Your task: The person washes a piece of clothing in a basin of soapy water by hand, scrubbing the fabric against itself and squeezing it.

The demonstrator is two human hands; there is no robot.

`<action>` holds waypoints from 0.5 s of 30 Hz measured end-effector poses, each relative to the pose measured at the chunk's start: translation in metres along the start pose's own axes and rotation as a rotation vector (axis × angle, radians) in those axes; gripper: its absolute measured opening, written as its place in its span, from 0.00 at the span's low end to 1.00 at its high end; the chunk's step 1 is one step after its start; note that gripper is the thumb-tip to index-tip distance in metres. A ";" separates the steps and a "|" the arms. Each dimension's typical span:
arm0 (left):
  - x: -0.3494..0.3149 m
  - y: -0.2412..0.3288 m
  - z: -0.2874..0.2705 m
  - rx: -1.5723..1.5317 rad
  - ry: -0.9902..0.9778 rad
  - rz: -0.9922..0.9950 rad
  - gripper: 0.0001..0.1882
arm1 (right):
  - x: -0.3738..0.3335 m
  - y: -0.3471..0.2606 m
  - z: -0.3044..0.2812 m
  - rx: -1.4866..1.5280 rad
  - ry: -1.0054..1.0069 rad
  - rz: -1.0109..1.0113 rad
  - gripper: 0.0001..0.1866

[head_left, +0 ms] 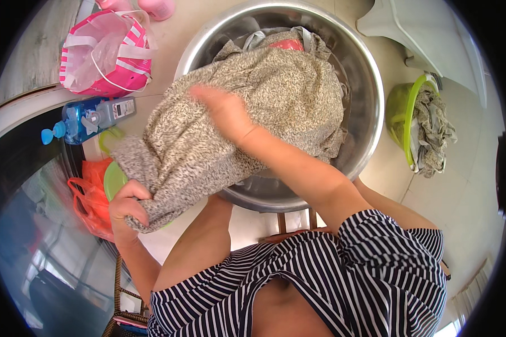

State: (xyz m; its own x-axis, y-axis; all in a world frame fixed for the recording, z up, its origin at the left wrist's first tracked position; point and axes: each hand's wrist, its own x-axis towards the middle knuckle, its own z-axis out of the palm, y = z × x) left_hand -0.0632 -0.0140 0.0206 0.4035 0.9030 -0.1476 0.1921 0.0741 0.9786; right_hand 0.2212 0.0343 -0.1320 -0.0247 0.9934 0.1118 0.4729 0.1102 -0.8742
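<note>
A large speckled beige-and-black cloth [287, 106] is heaped in a wide steel basin [371, 135]. Its left part stretches over the rim toward me. My left hand [130, 208] is closed around a bunched edge of this cloth, outside the basin at lower left. Over the cloth's upper left part lies my right hand [222, 112], smeared by motion, so its fingers cannot be made out. Grey strips and a red patch [289, 44] show at the far end of the heap. Most of the basin's bottom is hidden under the cloth.
At right, a green basket [398, 115] holds similar speckled cloth. A pink striped bag [104, 56], a blue pump bottle [76, 121] and a grey bottle [118, 109] stand at left. A red plastic bag [93, 202] and a green container [113, 178] sit beside my left hand.
</note>
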 end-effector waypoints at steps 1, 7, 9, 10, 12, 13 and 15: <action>0.002 0.002 0.001 -0.007 -0.049 -0.057 0.15 | 0.000 -0.013 0.011 -0.012 -0.023 -0.249 0.22; -0.005 -0.010 -0.016 0.017 0.129 0.139 0.19 | -0.006 0.114 -0.122 -0.277 0.015 0.130 0.18; -0.005 -0.016 -0.014 -0.017 0.212 0.140 0.17 | -0.020 0.103 -0.130 -0.121 0.217 0.454 0.17; -0.003 -0.015 -0.012 -0.016 0.209 0.134 0.17 | -0.021 0.067 -0.116 -0.079 0.232 0.499 0.17; 0.013 -0.011 -0.003 0.116 0.266 0.125 0.14 | -0.048 0.026 -0.068 -0.176 0.138 0.162 0.16; 0.015 -0.011 -0.002 0.185 0.298 0.110 0.14 | -0.055 0.007 -0.049 0.305 0.042 0.403 0.16; 0.022 -0.008 -0.001 0.182 0.360 0.117 0.13 | -0.080 0.005 -0.037 0.387 -0.039 0.402 0.19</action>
State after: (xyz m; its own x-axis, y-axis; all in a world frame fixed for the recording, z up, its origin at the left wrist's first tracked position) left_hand -0.0563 0.0060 0.0095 0.1000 0.9935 0.0547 0.3312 -0.0851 0.9397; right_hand 0.2576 -0.0453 -0.1279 0.0545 0.9592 -0.2774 0.0940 -0.2815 -0.9549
